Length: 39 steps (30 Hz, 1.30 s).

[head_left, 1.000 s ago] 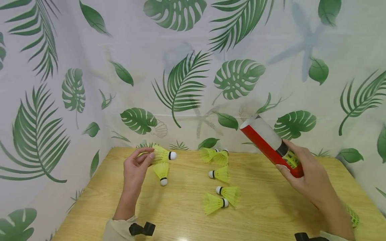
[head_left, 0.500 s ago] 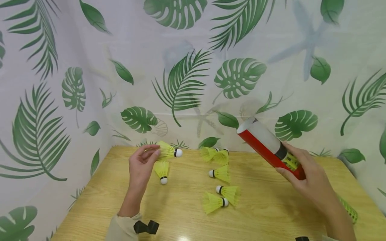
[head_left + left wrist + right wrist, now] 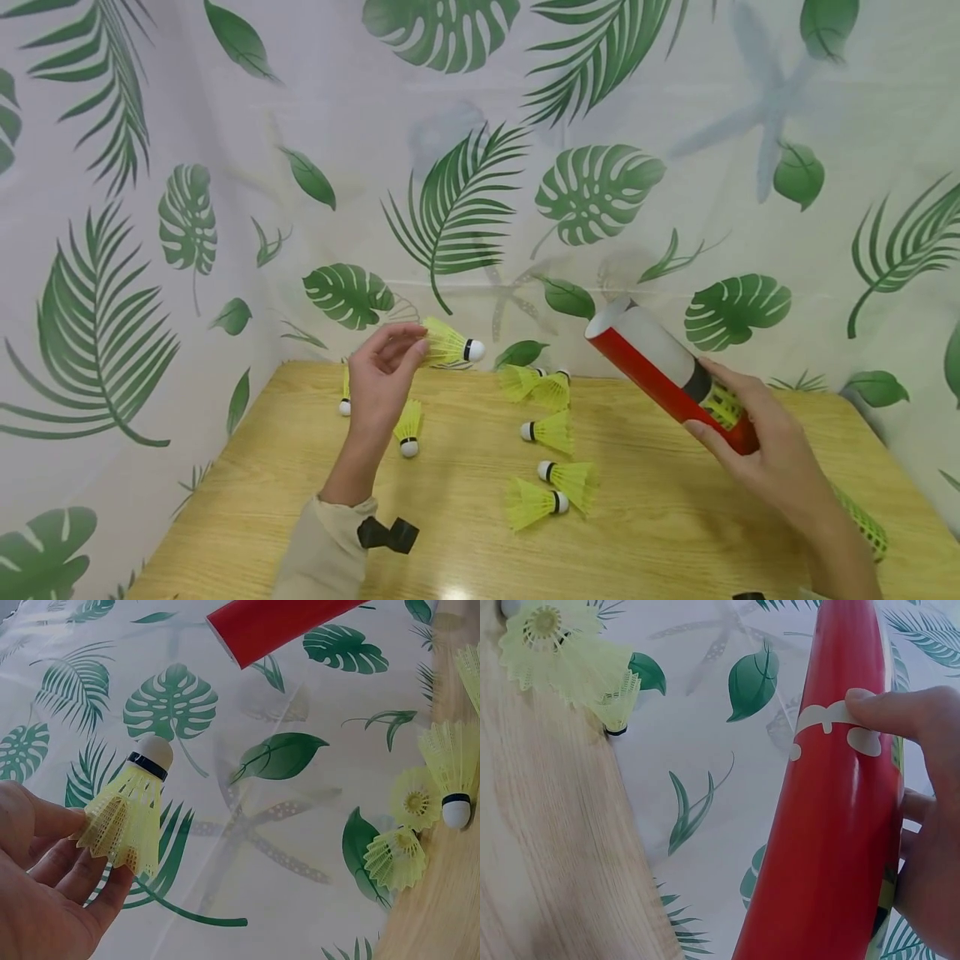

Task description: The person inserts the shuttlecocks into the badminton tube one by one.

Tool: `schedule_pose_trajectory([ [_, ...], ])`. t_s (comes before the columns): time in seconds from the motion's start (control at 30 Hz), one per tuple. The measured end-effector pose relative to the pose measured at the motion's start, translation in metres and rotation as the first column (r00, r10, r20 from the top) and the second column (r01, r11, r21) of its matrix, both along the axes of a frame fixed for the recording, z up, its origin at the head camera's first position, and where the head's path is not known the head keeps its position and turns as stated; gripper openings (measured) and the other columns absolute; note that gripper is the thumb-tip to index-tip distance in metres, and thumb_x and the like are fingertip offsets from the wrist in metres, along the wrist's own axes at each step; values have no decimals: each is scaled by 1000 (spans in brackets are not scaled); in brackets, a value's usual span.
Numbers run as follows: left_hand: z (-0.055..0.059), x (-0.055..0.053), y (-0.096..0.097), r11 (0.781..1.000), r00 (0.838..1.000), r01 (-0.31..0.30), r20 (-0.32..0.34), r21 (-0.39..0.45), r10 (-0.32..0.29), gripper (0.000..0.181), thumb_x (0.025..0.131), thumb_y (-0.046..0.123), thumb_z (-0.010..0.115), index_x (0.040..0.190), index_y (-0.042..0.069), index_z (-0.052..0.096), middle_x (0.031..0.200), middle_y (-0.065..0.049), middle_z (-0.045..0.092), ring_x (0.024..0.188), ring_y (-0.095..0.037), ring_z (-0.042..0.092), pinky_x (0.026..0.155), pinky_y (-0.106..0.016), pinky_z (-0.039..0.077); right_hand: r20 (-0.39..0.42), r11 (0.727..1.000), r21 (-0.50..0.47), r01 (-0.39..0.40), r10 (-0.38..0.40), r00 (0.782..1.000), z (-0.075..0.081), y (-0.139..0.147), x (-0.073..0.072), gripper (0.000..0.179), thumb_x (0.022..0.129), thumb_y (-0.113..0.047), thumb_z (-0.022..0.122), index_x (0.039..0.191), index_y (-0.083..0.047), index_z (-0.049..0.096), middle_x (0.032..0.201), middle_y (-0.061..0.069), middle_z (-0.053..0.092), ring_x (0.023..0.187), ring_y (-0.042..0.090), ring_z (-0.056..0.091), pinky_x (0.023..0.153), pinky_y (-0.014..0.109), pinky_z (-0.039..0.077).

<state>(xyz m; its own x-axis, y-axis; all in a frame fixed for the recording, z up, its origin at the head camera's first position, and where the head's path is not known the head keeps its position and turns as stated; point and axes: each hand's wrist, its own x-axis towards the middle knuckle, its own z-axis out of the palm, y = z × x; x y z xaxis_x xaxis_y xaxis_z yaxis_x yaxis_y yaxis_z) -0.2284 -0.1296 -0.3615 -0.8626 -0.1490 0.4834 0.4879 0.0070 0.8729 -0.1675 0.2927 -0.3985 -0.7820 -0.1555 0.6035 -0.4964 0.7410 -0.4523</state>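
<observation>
My left hand (image 3: pixel 381 379) pinches a yellow shuttlecock (image 3: pixel 448 343) by the rim of its skirt, above the back edge of the table. In the left wrist view the skirt of this shuttlecock (image 3: pixel 124 814) sits between thumb and fingers, its white base pointing away. My right hand (image 3: pixel 776 454) grips the lower part of a red and white shuttlecock tube (image 3: pixel 660 360), tilted with its round end up and to the left. The thumb lies across the red side of the tube (image 3: pixel 832 817) in the right wrist view. A gap separates the held shuttlecock from the tube.
Several shuttlecocks (image 3: pixel 551 433) lie in the middle of the wooden table (image 3: pixel 457 533). Another shuttlecock (image 3: pixel 408 429) lies beside the left wrist, and one (image 3: pixel 345 396) is partly hidden behind it. A green mesh cylinder (image 3: pixel 862 521) lies beyond the right forearm. Leaf-patterned cloth (image 3: pixel 480 208) stands behind.
My left hand has moved right and up with the shuttlecock, closer to the tube. The tube has shifted slightly left and down. A shuttlecock at the far left has come into view.
</observation>
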Motion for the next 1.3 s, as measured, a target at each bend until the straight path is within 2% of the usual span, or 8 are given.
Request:
schedule_pose_trajectory([
  [0.37, 17, -8, 25, 999, 996, 40, -74, -3, -40, 14, 94, -5, 71, 108, -6, 71, 103, -21, 75, 90, -13, 73, 80, -26, 59, 83, 999, -26, 29, -27, 996, 4, 0, 5, 84, 85, -10, 84, 157, -28, 43, 130, 4, 58, 100, 7, 46, 71, 22, 48],
  [0.6, 23, -10, 40, 996, 988, 90, -124, -15, -91, 14, 92, -6, 72, 107, -7, 71, 101, -24, 74, 89, -14, 74, 81, -29, 60, 85, 1000, -8, 15, -15, 996, 5, -2, 5, 81, 85, -13, 85, 155, -28, 46, 129, 2, 59, 99, 7, 47, 71, 25, 49],
  [0.8, 28, -10, 55, 992, 984, 125, -130, 1, -123, 16, 90, -9, 73, 106, -8, 71, 102, -22, 71, 84, -15, 74, 78, -31, 61, 93, 1000, -25, 17, -15, 996, 5, -1, 7, 81, 85, -13, 85, 155, -30, 46, 128, 1, 60, 97, 8, 49, 69, 27, 49],
  [1.1, 30, -12, 77, 993, 981, 120, -149, -7, -120, 14, 91, -7, 74, 105, -7, 72, 100, -19, 71, 86, -34, 74, 79, -34, 61, 126, 1000, -20, 15, -13, 992, 7, -4, 9, 80, 86, -16, 84, 154, -32, 47, 128, 2, 61, 98, 10, 48, 70, 27, 50],
  [1.2, 30, -13, 87, 992, 975, 122, -184, -14, -122, 13, 92, -5, 73, 105, -6, 72, 99, -19, 72, 87, -36, 74, 79, -32, 61, 125, 1000, -21, 15, -12, 992, 6, -4, 9, 80, 86, -15, 85, 154, -32, 47, 126, 2, 61, 97, 10, 49, 69, 26, 50],
  [1.3, 29, -14, 97, 993, 968, 114, -224, -28, -118, 11, 93, -1, 74, 103, -4, 73, 98, -17, 74, 86, -33, 74, 77, -30, 60, 124, 1000, -21, 16, -13, 992, 6, -5, 9, 81, 85, -15, 85, 154, -31, 47, 125, 2, 61, 97, 10, 49, 68, 26, 51],
])
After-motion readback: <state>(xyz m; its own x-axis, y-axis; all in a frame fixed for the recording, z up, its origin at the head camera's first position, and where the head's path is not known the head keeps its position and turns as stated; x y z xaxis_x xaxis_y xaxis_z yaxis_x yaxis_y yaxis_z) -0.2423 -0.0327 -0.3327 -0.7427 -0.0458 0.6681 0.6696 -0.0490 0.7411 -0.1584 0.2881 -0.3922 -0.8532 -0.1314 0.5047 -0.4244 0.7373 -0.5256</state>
